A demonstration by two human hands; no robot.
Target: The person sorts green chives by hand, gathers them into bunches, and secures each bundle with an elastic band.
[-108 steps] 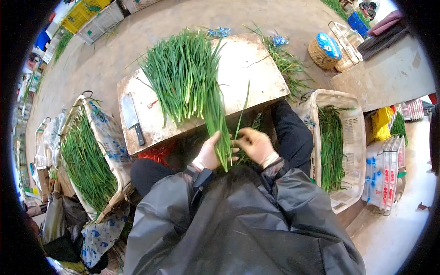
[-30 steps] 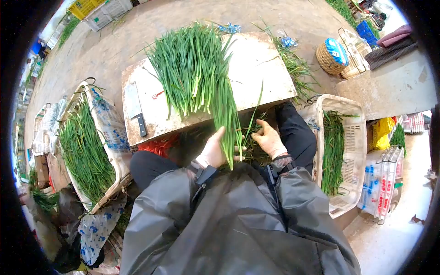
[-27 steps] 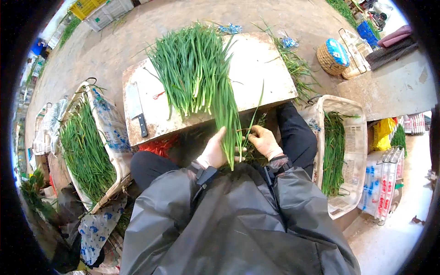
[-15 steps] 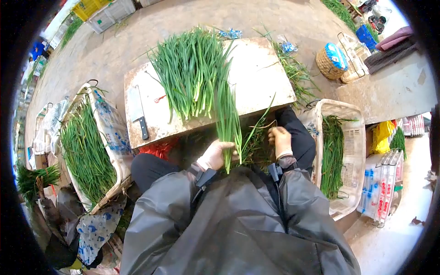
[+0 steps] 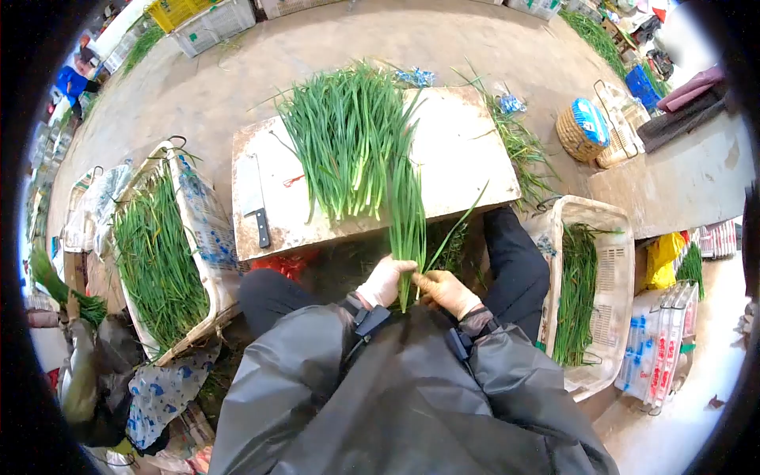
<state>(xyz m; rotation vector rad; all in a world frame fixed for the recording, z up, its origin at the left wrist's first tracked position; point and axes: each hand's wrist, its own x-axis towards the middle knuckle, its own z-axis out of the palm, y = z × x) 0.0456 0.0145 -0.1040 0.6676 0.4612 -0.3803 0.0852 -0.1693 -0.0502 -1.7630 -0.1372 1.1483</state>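
My left hand (image 5: 386,280), in a pale glove, is closed round the lower part of a small bunch of long green leaves (image 5: 408,214). My right hand (image 5: 446,291), gloved too, is closed beside it, its fingertips touching the stem ends and pinching a single leaf (image 5: 461,226) that slants up to the right. Beyond my hands, a large pile of the same greens (image 5: 344,142) lies on a white board (image 5: 459,150). A knife (image 5: 257,202) with a black handle rests at the board's left side, near a small red tie (image 5: 294,180).
Crates of greens stand at left (image 5: 207,261) and right (image 5: 613,293). A wicker basket (image 5: 582,131) is at the back right, loose greens (image 5: 522,150) beside the board. A person in blue (image 5: 73,83) is far left. At lower left, a co-worker's arm may hold greens (image 5: 87,305).
My right hand has come back from the right to the bunch in my left hand. The view has shifted, and the person in blue shows more fully at the far left.
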